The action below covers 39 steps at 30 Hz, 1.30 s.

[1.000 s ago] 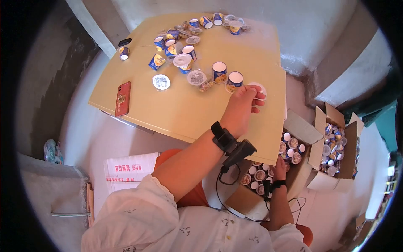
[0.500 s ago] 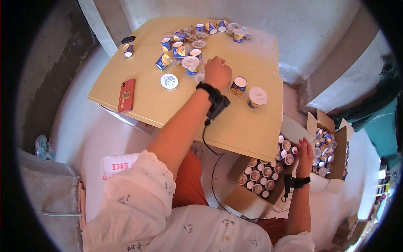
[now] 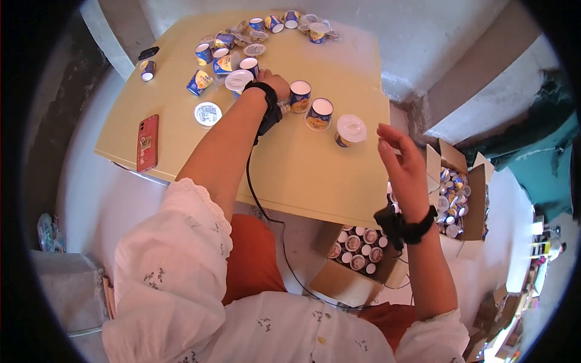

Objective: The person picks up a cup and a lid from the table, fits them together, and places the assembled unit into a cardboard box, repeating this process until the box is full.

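Observation:
My left hand (image 3: 273, 86) reaches over the table with its fingers curled down, right beside a blue cup (image 3: 249, 65) with its white end up and a cup with a wide white lid (image 3: 239, 79). I cannot tell what its fingers hold. To its right stand two blue-and-yellow cups, one close to the hand (image 3: 299, 97) and one nearer me (image 3: 319, 115), both white end up. Farther right is a cup with a white foil lid (image 3: 351, 129). My right hand (image 3: 404, 172) hovers past the table's right edge, fingers apart and holding nothing.
More cups and clear packs (image 3: 242, 39) crowd the table's far side. A round white printed lid (image 3: 208, 114) and a red phone (image 3: 147, 143) lie at left. Below the right edge stand an open carton of cups (image 3: 327, 275) and another carton (image 3: 476, 199). A cable hangs from my left wrist.
The view has shifted, with the table farther left. A blue cup now stands white end up beside my left hand, which has moved toward the cluster. My right hand has risen from the carton.

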### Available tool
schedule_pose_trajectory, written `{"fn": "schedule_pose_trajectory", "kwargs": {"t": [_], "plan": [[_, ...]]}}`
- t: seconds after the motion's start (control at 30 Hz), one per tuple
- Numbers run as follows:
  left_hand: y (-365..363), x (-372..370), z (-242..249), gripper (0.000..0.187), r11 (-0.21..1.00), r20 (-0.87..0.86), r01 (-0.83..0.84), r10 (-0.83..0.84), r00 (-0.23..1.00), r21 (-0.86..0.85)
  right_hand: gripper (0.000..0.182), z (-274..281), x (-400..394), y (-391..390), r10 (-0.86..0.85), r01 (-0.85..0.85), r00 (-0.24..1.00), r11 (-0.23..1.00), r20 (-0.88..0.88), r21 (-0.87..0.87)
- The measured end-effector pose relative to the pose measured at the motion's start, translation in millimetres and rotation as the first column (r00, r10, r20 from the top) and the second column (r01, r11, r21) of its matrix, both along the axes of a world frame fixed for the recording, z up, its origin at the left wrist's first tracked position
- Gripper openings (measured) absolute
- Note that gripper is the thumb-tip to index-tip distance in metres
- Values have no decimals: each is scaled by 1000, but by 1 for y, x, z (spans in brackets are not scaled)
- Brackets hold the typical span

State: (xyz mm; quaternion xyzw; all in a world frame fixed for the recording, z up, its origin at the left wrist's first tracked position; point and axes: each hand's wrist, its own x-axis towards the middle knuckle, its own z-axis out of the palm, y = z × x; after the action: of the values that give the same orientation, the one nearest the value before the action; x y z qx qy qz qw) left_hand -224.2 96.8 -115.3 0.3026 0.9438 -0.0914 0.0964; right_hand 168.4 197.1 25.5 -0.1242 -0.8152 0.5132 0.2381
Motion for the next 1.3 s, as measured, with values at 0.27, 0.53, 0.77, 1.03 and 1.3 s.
{"fn": "schedule_pose_trajectory", "kwargs": {"t": [0.27,0.53,0.77,1.03,1.3], "plan": [[-24,53,58,21,803,-2,569,-578,816,-175,58,-72,-59,14,-90,49,994,866,58,498],[-23,108,62,35,948,101,291,-305,947,126,42,-69,-48,-2,-110,56,990,885,90,463],[-32,151,84,37,904,235,186,-291,928,385,41,-46,-10,-24,-76,-50,971,863,227,503],[-21,40,62,36,970,-1,173,-175,985,172,42,-49,-11,-19,-69,-44,974,877,217,479],[-18,26,38,51,984,4,103,-104,995,147,42,-48,-12,-14,-15,-85,973,903,229,421]]}}
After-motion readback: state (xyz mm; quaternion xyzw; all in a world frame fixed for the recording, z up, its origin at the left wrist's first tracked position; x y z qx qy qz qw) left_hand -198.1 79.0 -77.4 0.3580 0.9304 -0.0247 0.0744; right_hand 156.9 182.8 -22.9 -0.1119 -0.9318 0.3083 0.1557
